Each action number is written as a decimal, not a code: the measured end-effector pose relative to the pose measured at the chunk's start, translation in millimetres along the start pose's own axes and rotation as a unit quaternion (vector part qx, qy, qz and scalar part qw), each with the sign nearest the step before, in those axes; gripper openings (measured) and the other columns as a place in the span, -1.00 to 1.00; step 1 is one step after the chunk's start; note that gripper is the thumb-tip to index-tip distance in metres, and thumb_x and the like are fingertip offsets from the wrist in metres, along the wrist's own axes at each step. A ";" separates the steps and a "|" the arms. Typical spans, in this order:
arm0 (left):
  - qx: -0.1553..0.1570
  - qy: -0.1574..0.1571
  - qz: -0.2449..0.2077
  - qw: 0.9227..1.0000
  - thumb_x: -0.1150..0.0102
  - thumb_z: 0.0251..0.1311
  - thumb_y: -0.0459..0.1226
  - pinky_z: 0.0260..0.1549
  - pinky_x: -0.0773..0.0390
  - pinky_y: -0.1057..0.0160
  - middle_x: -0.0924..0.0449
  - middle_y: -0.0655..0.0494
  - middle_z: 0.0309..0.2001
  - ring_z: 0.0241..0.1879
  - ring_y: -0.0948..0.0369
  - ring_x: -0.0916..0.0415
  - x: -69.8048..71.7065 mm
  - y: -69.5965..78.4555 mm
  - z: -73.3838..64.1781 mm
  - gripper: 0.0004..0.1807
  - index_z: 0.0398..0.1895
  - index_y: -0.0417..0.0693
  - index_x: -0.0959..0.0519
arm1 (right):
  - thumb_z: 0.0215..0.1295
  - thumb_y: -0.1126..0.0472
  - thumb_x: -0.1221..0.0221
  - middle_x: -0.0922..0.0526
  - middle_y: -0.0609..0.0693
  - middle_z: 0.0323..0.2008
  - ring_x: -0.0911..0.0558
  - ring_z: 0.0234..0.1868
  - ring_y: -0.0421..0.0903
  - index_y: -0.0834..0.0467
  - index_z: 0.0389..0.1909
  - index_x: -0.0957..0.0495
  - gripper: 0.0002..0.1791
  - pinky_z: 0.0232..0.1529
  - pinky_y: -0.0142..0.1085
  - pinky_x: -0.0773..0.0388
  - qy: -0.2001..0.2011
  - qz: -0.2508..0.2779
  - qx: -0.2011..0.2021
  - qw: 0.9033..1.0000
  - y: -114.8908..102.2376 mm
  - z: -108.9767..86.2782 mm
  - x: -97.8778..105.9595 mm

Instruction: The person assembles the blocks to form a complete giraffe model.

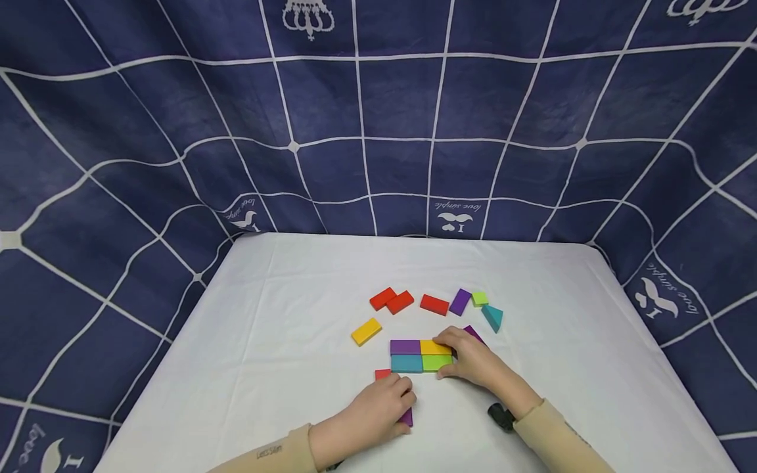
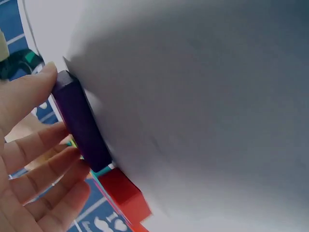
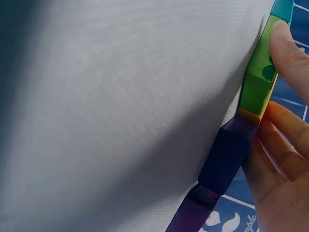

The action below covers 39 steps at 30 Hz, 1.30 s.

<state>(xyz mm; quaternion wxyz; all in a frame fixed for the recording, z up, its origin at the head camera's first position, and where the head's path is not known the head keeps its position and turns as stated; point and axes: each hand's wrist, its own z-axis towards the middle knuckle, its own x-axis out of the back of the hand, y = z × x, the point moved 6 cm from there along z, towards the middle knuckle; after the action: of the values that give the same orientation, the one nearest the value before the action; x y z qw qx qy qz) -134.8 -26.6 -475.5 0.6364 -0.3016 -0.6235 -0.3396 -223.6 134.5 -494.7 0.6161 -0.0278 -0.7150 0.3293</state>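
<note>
Four flat blocks lie together as a rectangle: a purple block [image 1: 405, 347], a yellow block [image 1: 435, 347], a teal block [image 1: 406, 364] and a green block [image 1: 436, 363]. My right hand [image 1: 473, 358] spans the rectangle's right end, thumb on the green block's near side and fingers at the yellow one. Nearer me, my left hand [image 1: 375, 410] holds another purple block [image 2: 82, 121] between thumb and fingers, mostly covered in the head view. A red block [image 1: 382, 374] shows just beyond that hand. Beside my right hand are a dark blue block [image 3: 224, 159] and a purple one [image 3: 190, 212].
Behind the rectangle lie several red blocks [image 1: 434, 305], a purple block [image 1: 460, 302], a small green block [image 1: 480, 299] and a teal triangle [image 1: 493, 318]. A loose yellow block [image 1: 367, 332] lies left. The white-covered table [image 1: 266, 341] meets a dark blue curtain [image 1: 396, 171].
</note>
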 end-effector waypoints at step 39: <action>0.120 -0.011 -0.084 0.989 -0.47 -0.06 0.13 -0.18 -0.53 0.39 -0.56 0.21 -0.11 -0.13 0.30 -0.42 -2.5 -41.4 -10.2 -0.42 -0.03 0.03 -0.62 | -0.10 0.03 -0.54 -0.63 -0.06 -0.01 -0.59 0.04 -0.08 0.17 0.11 -0.61 -0.31 0.16 -0.12 -0.57 -0.003 0.002 -0.001 1.000 0.5 1.8 -0.9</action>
<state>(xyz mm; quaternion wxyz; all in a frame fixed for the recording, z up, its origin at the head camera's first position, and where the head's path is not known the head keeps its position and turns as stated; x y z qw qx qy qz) -162.3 -59.0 -480.1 0.6305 -0.1735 -0.6896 -0.3111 -225.2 133.6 -495.8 0.6131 -0.0290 -0.7173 0.3298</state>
